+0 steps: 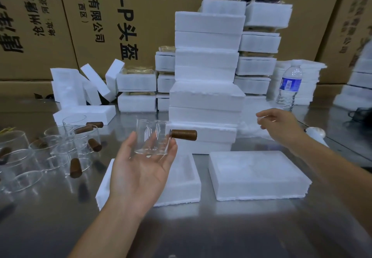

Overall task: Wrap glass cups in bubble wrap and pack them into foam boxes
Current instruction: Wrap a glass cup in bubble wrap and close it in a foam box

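Fingers [170, 151] of the left hand [138, 169] are spread and turned palm up, cradling a glass cup [151, 137] that rests on the fingertips above the table; the cup's brown handle [184, 135] sticks out to the right. Over on the other side, the right hand [279, 125] hangs in the air with its fingers loosely curled and apart, holding nothing, close to the bubble wrap [251, 129].

Behind everything stand big cardboard cartons [104, 26] printed with black characters. Across the whole front runs a shiny metal table [201, 227]. In the middle of it rises a tall stack of foam boxes [207, 76], with shorter stacks just beside it. Directly under the left hand lies an open foam box [181, 179], its hollow facing up, and right next to it on the right lies a foam lid [257, 175], flat on the table. On the left edge sits a cluster of glass cups [60, 149], some upright and some on their sides, each with a brown handle. To the right of the stacks stands a water bottle [289, 88] with a blue label, upright. Some loose foam pieces [88, 84] lean against each other at the back left
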